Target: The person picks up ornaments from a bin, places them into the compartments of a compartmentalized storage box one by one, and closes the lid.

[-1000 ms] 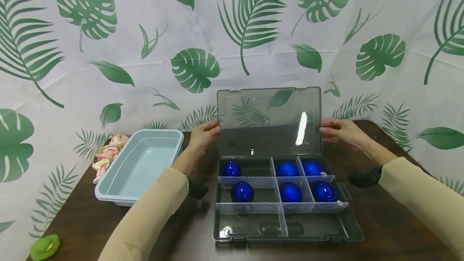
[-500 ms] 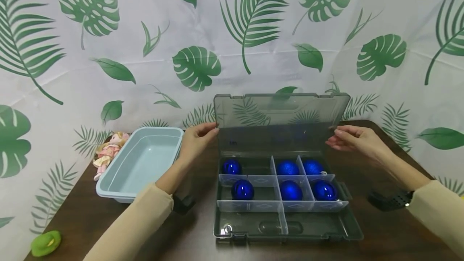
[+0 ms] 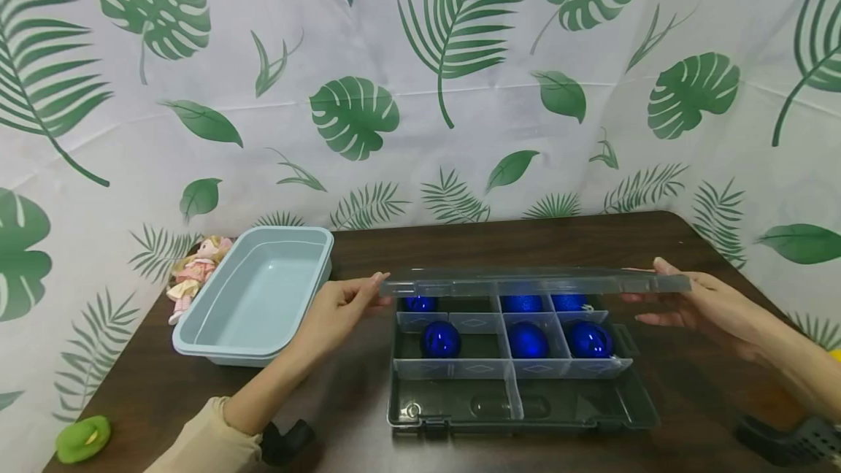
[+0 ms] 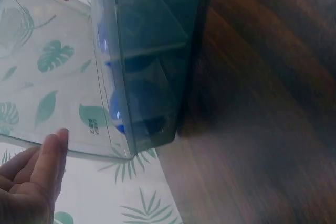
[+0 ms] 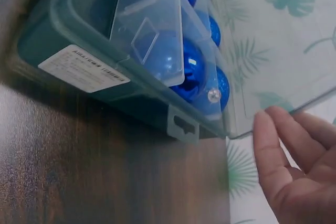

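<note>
In the head view, a dark see-through compartment box [image 3: 453, 401] stands on the table with its hinged lid [image 3: 539, 282] tilted forward over the back row. Several shiny blue Christmas baubles [image 3: 441, 340] sit in the back and middle rows; the front compartments hold none. My left hand [image 3: 338, 312] pinches the lid's left edge between thumb and fingers. At the right edge my right hand [image 3: 712, 305] holds the lid, thumb above and fingers below. The right wrist view shows thumb and fingertips [image 5: 264, 121] at the lid's rim. Baubles in the back row are partly hidden by the lid.
Left of the box stands a light blue basin [image 3: 263, 350]. A doll [image 3: 197, 274] in a pink dress lies against its far side. Near the table's left edge lies a green rounded item [image 3: 83, 439]. A leaf-patterned curtain [image 3: 355, 20] hangs behind the table [image 3: 355, 378].
The lid has swung from nearly upright forward and down over the box. Both hands have come down and nearer with it, and the right hand has moved outward. Box and baubles stay put.
</note>
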The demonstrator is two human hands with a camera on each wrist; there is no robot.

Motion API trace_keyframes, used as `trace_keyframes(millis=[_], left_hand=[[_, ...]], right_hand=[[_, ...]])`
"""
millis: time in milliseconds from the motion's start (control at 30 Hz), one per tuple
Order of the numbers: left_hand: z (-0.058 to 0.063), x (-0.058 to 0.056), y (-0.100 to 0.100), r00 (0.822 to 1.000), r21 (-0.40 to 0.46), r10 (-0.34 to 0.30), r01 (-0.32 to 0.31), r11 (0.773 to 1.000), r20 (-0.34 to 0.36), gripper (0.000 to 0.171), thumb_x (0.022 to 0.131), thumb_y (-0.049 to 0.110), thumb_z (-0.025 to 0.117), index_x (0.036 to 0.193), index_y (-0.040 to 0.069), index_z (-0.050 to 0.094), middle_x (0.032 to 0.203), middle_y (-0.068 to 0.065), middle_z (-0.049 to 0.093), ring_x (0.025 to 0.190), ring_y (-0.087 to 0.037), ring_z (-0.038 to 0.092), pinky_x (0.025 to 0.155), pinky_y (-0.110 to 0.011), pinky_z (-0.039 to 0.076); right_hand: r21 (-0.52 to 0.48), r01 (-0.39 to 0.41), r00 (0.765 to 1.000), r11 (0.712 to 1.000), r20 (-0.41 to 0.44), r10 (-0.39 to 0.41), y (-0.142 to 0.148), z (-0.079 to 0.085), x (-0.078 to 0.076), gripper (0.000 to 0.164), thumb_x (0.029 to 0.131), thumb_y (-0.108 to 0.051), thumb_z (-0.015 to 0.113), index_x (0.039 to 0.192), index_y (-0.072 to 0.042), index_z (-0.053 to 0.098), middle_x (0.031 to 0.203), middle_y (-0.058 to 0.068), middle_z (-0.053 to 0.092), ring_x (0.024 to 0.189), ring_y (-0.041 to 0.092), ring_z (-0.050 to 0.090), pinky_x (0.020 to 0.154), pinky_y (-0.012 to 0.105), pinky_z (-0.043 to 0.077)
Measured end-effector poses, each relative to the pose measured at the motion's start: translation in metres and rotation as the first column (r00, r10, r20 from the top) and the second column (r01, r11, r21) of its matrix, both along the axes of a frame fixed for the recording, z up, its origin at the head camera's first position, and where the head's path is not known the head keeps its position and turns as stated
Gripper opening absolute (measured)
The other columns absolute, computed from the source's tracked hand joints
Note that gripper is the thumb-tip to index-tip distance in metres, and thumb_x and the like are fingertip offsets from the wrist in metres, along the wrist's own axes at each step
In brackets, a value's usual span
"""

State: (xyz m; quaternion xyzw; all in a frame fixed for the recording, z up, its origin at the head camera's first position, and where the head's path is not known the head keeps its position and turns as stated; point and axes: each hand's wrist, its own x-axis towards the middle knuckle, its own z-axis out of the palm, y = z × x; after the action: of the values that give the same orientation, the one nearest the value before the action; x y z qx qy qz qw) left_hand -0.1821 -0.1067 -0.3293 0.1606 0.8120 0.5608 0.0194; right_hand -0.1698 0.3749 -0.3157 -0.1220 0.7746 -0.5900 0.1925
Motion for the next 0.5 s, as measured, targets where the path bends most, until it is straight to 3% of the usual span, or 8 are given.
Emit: trace_keyframes(millis=[100, 200, 300, 433, 500], left_hand=[[0.002, 0.006, 0.000, 0.999, -0.013, -0.011, 0.011, 1.000, 0.034, 0.044, 0.100, 0.033, 0.044, 0.121, -0.002, 0.061, 0.130, -0.017, 0.056, 0.099, -0.030, 0.066, 0.089, -0.039, 0.050], [0.001, 0.007, 0.000, 0.998, -0.038, -0.018, 0.020, 0.999, 0.052, 0.046, 0.100, 0.035, 0.044, 0.125, -0.001, 0.058, 0.135, -0.017, 0.051, 0.106, -0.032, 0.063, 0.092, -0.042, 0.048], [-0.003, 0.006, -0.002, 0.997, -0.108, -0.033, 0.040, 0.993, 0.063, 0.049, 0.099, 0.038, 0.046, 0.132, 0.002, 0.053, 0.139, -0.013, 0.048, 0.117, -0.030, 0.057, 0.095, -0.044, 0.046], [-0.012, 0.002, -0.004, 0.990, -0.157, -0.100, 0.115, 0.981, 0.100, 0.059, 0.096, 0.039, 0.051, 0.141, 0.002, 0.040, 0.147, -0.010, 0.038, 0.129, -0.029, 0.045, 0.099, -0.046, 0.043], [-0.017, -0.002, -0.005, 0.983, -0.144, -0.129, 0.148, 0.979, 0.134, 0.065, 0.095, 0.039, 0.053, 0.144, 0.002, 0.033, 0.150, -0.010, 0.033, 0.133, -0.030, 0.040, 0.101, -0.047, 0.041]], right_hand=[[0.021, -0.028, 1.000, 0.999, 0.005, 0.028, 0.002, -0.001, 0.000, 0.046, 0.106, -0.024, 0.019, 0.135, -0.012, 0.053, 0.129, -0.022, 0.053, 0.113, -0.006, 0.052, 0.085, 0.032, 0.053], [0.125, -0.029, 0.999, 0.992, -0.032, 0.033, -0.001, -0.004, -0.001, 0.045, 0.106, -0.024, 0.021, 0.142, -0.004, 0.041, 0.139, -0.020, 0.041, 0.115, -0.013, 0.043, 0.087, 0.033, 0.052], [0.281, 0.001, 0.997, 0.960, -0.070, 0.020, -0.007, -0.006, -0.003, 0.048, 0.105, -0.028, 0.026, 0.147, -0.006, 0.029, 0.152, 0.003, 0.029, 0.135, 0.016, 0.035, 0.091, 0.055, 0.045], [0.424, 0.055, 0.992, 0.904, -0.130, 0.001, -0.017, -0.013, -0.007, 0.055, 0.103, -0.033, 0.036, 0.148, -0.004, 0.026, 0.148, 0.029, 0.026, 0.126, 0.051, 0.033, 0.083, 0.062, 0.042], [0.446, 0.080, 0.987, 0.892, -0.163, -0.007, -0.021, -0.017, -0.011, 0.057, 0.101, -0.034, 0.040, 0.147, -0.003, 0.027, 0.146, 0.030, 0.031, 0.123, 0.049, 0.039, 0.084, 0.055, 0.046]])
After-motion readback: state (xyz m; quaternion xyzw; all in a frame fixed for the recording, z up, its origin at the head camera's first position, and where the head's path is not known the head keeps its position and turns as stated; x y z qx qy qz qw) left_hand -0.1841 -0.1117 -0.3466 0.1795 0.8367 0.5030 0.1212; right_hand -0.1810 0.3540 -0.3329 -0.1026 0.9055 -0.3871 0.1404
